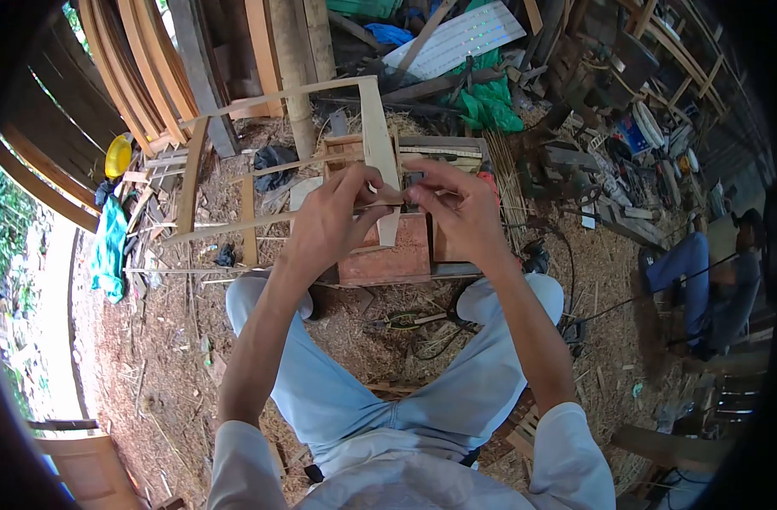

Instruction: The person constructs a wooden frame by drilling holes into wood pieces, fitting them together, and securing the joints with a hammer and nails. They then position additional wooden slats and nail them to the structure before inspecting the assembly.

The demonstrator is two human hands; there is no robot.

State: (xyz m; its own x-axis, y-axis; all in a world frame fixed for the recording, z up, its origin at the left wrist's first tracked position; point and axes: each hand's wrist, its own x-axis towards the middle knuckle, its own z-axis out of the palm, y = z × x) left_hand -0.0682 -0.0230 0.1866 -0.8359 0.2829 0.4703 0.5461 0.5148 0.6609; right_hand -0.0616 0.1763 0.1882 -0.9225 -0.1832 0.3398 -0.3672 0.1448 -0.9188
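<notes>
A light wooden frame of thin slats [278,92] reaches left from in front of me, with a wider flat board [376,136] across its near-right end. My left hand [329,217] is closed around the end of the frame's lower slat [261,224], where it meets the wide board. Just to the right, my right hand [466,208] is pinched at the same joint, fingertips near a small dark bit too small to make out. Under both hands is a low wooden box [384,255] with a reddish front panel.
Pliers-like tools [403,321] lie on the shaving-covered floor between my feet. Long timbers [155,68] lean at the upper left. A green plastic sheet [490,102] and scrap lie behind the box. Another person [711,280] sits at the right. A dark cable [568,246] runs along the floor.
</notes>
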